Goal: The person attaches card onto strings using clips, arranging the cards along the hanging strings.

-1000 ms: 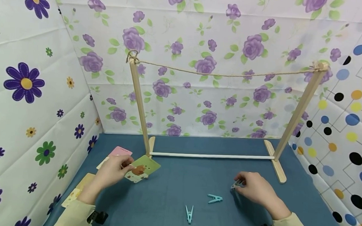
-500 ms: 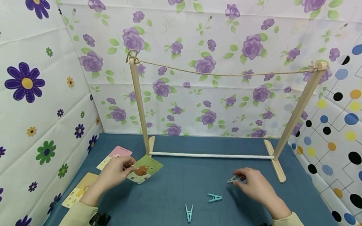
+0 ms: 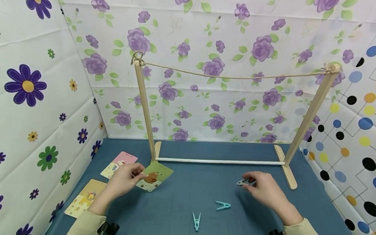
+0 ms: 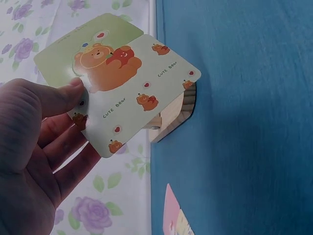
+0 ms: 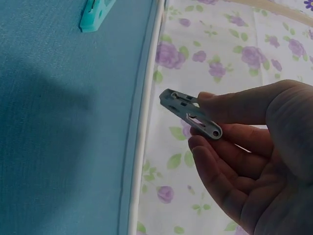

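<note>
Since the earlier frames, the green bear card (image 3: pixel 155 176) is being carried slightly rightward and lifted off the worktop (image 3: pixel 178 201), and the grey clothespin (image 3: pixel 243 182) is being raised clear of the surface. The card is being pinched at its left edge by the thumb and fingers of the left hand (image 3: pixel 125 179); in the left wrist view the card (image 4: pixel 120 83) is being kept face-up with most of its surface free, probably so that an edge is left available for clipping. The clothespin (image 5: pixel 190 113) is being held between the thumb and forefinger of the right hand (image 3: pixel 263 191), at its tail end, with the jaw end pointing away from the palm, which suits squeezing it open. Two teal clothespins (image 3: pixel 223 205) (image 3: pixel 196 221) are lying on the worktop between the hands, within easy reach. Further cards, pink (image 3: pixel 123 159) and yellow (image 3: pixel 83 198), are lying left of the left hand. The wooden rack (image 3: pixel 144 105) with its twine line (image 3: pixel 234 77) is standing behind both hands.
</note>
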A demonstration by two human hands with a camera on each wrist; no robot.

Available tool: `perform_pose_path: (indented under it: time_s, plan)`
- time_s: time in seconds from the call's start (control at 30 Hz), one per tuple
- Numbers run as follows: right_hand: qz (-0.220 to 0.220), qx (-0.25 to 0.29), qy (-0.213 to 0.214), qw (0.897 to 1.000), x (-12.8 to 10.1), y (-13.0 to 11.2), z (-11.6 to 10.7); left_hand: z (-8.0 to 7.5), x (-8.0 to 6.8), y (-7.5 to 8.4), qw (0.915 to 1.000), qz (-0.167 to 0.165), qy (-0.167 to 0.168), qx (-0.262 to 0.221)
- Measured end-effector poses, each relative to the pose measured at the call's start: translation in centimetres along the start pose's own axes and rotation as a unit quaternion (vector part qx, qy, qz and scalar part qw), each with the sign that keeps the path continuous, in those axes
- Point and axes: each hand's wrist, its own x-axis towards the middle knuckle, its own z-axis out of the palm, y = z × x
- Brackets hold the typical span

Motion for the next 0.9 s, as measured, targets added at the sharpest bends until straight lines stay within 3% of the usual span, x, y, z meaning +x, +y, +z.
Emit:
perform_pose_path:
  time_s: [0.23, 0.4, 0.9]
  plan:
    - [-0.002, 0.009, 0.002, 1.0, 0.3, -0.1, -0.1, 0.9, 0.2, 0.4, 0.9997, 0.012, 0.007, -0.018]
    - [-0.012, -0.001, 0.034, 0.999, 0.5, -0.2, -0.2, 1.2, 0.5, 0.5, 0.9997, 0.01, 0.008, -0.02]
    - [-0.029, -0.01, 0.077, 0.997, 1.2, -0.9, -0.8, 2.1, 1.1, 1.1, 0.9974, 0.024, 0.05, -0.046]
